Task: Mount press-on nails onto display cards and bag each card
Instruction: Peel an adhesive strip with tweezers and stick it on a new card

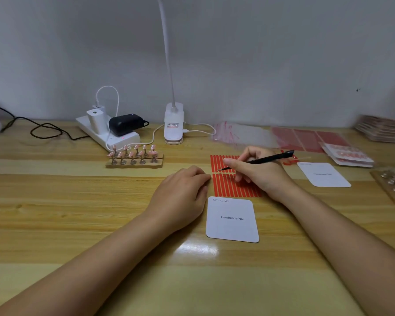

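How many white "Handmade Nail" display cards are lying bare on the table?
2. One card lies in front of the person, just below the red strip sheet. The second card lies farther right, beyond the right hand. More may be hidden inside the bagged stacks at the far right.

Head camera, looking forward-down over table (pixel 78 224), close.

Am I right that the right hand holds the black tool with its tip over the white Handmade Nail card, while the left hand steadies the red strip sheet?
Not quite. In the head view the black tool in the right hand has its tip over the red strip sheet, not the Handmade Nail card, which lies untouched nearer the person. The left hand does rest at the sheet's left edge.
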`<state>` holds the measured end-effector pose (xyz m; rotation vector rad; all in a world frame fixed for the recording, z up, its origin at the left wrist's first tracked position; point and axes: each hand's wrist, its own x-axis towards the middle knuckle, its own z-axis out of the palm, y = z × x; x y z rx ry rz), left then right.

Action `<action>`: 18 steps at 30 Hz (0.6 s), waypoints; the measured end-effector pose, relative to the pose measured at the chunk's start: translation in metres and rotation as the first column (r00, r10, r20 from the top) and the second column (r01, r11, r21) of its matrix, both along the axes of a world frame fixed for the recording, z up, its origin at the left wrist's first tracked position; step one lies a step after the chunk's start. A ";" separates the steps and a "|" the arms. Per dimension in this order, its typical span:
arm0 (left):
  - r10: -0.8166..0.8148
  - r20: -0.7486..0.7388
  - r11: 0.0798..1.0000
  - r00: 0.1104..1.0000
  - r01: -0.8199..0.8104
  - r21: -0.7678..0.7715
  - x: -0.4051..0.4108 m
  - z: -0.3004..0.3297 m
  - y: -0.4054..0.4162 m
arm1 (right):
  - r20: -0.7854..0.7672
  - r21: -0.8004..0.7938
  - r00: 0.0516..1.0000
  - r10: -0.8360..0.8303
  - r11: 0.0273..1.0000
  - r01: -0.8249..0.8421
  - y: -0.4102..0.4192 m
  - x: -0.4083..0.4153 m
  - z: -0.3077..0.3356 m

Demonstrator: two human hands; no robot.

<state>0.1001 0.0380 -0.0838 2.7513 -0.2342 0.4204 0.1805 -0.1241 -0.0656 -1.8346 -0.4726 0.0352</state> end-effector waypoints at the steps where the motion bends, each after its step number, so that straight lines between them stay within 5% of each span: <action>1: -0.001 -0.002 1.000 1.000 0.001 0.004 0.000 0.000 0.000 | -0.003 -0.021 1.000 0.008 1.000 -0.008 0.000 0.000 0.001; 18: -0.012 -0.021 0.999 1.000 0.011 -0.037 -0.002 -0.001 0.003 | -0.076 -0.062 0.986 0.147 0.987 -0.152 -0.003 0.005 0.001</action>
